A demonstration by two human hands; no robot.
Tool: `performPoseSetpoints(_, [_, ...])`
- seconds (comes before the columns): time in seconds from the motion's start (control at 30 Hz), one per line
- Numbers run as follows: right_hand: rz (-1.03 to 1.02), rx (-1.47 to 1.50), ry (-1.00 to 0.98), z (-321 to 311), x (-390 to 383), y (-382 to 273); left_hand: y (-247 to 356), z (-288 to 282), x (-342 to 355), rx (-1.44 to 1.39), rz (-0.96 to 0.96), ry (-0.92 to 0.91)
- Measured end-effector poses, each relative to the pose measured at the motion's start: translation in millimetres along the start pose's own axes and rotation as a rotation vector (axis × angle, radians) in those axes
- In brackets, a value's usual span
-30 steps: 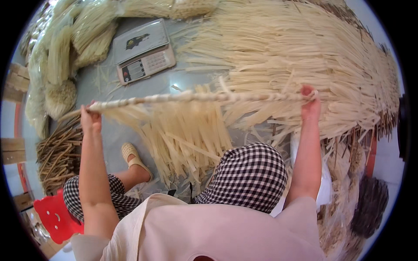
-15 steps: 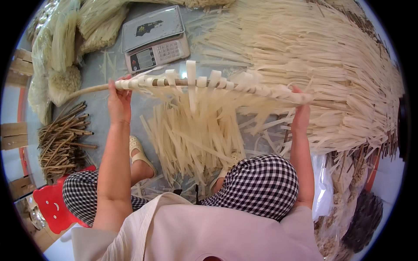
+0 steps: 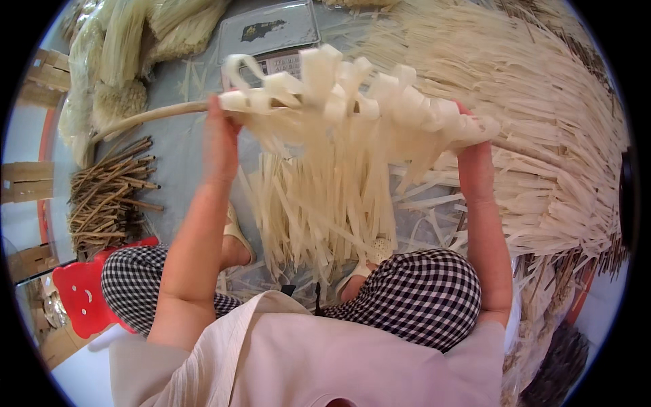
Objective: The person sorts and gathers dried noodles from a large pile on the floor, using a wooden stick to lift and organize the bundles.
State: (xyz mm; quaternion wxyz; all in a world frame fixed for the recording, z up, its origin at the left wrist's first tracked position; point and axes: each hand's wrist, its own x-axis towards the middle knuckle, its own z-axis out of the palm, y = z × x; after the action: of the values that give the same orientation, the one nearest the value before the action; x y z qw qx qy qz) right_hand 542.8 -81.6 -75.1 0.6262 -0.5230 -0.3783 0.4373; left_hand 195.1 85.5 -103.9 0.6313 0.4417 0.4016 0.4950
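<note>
Rod (image 3: 159, 114): suspended crosswise above the floor (image 3: 180, 154), its right portion over the strip pile (image 3: 542, 176). The left hand (image 3: 222, 139) is closed around it beside the looped strips (image 3: 325, 68); the right hand (image 3: 477, 157) clasps the strip-covered section at the opposite end.

Possible faults: the loops stand loose, so a slackened grip may let them slide or spill. Uneven tension between the hands may twist or bunch the strips. The bare left end (it curves out beside the plastic-wrapped bundle (image 3: 119, 102)) may snag if swung.

Markings: no legible writing is found. The scale (image 3: 298, 34) carries a dark patch (image 3: 264, 30) on its pan; its keypad (image 3: 285, 64) is too indistinct to read. The red seat (image 3: 74, 302) bears a smiling face.
</note>
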Motion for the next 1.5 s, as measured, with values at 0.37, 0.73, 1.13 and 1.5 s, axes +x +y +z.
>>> performPoseSetpoints(0.37, [0.946, 0.16, -0.231, 36.2, -16.8, 82.9, -97.9, -163.7, -9.2, 0.565, -0.712, 0.099])
performPoseSetpoints(0.73, [0.776, 0.312, 0.33, -69.7, -0.8, 216.5, -177.2, -174.8, -15.3, 1.35, -0.299, 0.296])
performPoseSetpoints(1.13, [0.554, 0.317, 0.197, -3.4, -8.5, 140.6, -157.9, 137.9, -20.5, 1.381, 0.438, -0.728])
performPoseSetpoints(1.5, [0.179, -0.034, 0.835, -111.3, -10.5, 116.9, -157.9, 118.3, -36.2, 1.516, 0.228, -0.803])
